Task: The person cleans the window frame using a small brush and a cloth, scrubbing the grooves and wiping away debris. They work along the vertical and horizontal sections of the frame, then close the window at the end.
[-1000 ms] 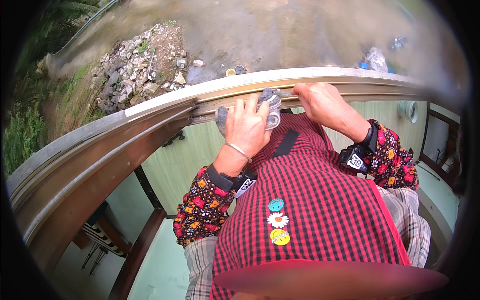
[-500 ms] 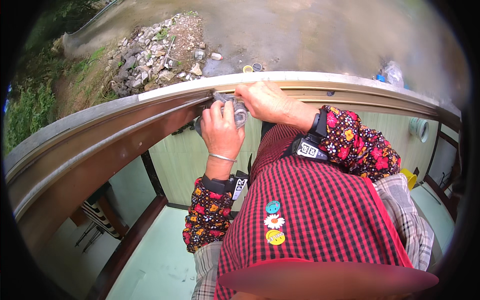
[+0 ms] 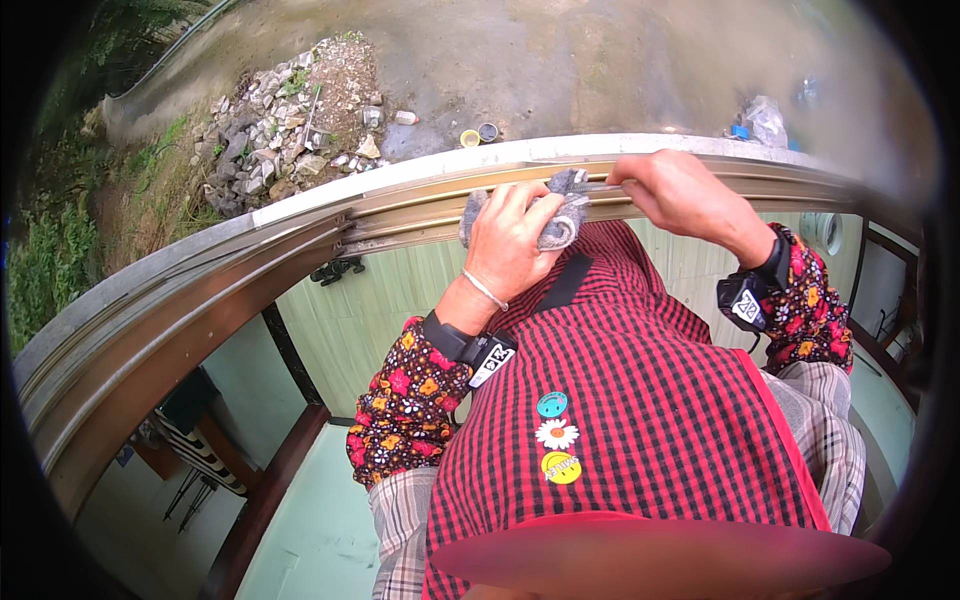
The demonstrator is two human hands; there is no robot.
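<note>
**Grey cloth bunched under the left hand at a metal track**

We see the cloth crumpled beneath the left hand, showing on both sides of it and lying against the track's ridges. The fingers are bent over the bundle and have hold of it. Just to the right of that hand, a thin rod runs into the upper part of the cloth; we cannot tell how far in it goes. The right hand has the rod's other end pinched between thumb and fingers, with the rest of the hand curled in.

The track passes under the left hand and extends to both sides. Beyond both hands, we find a pale ledge along its outer edge. To the left of the left hand, a brown frame slopes toward us.

Behind the left hand we note a light bracelet and a black wrist device; another black device sits on the right wrist. Between the forearms, nearer us than the hands, is a red-and-black checked apron with three round stickers.

Farther out, past the left hand, we see a heap of broken stones and a yellow round container. A crumpled plastic bag lies beyond the right hand.
</note>
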